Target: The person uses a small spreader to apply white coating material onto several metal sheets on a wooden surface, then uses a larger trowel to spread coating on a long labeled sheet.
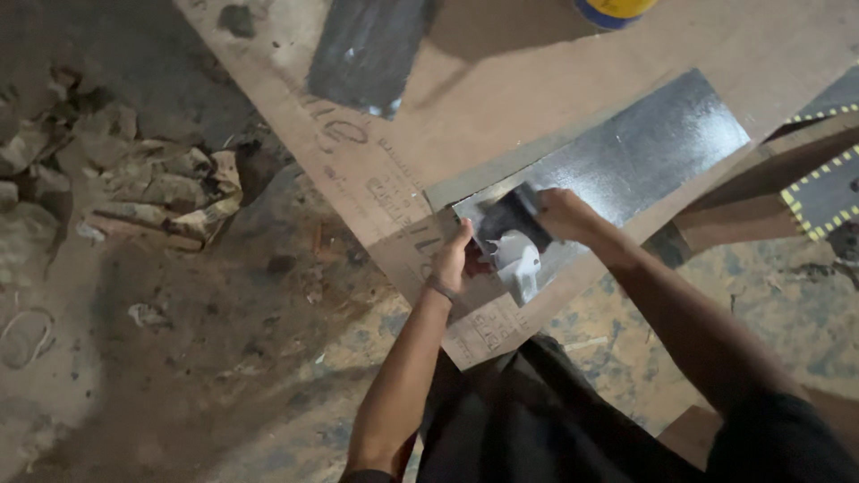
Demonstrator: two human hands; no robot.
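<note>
Laminate strip (pixel 626 161) at frame centre: keep your left hand (pixel 452 259) pressed flat on its near end while your right hand (pixel 564 215), closed on the dark spreader (pixel 510 215), draws evenly.

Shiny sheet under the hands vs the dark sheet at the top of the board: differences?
The shiny metal sheet is silvery and reflective; the dark sheet is dull grey-black. The shiny metal sheet lies at the hands, left hand and right hand at its near end; the dark sheet lies untouched. Both lie flat on the brown board.
</note>
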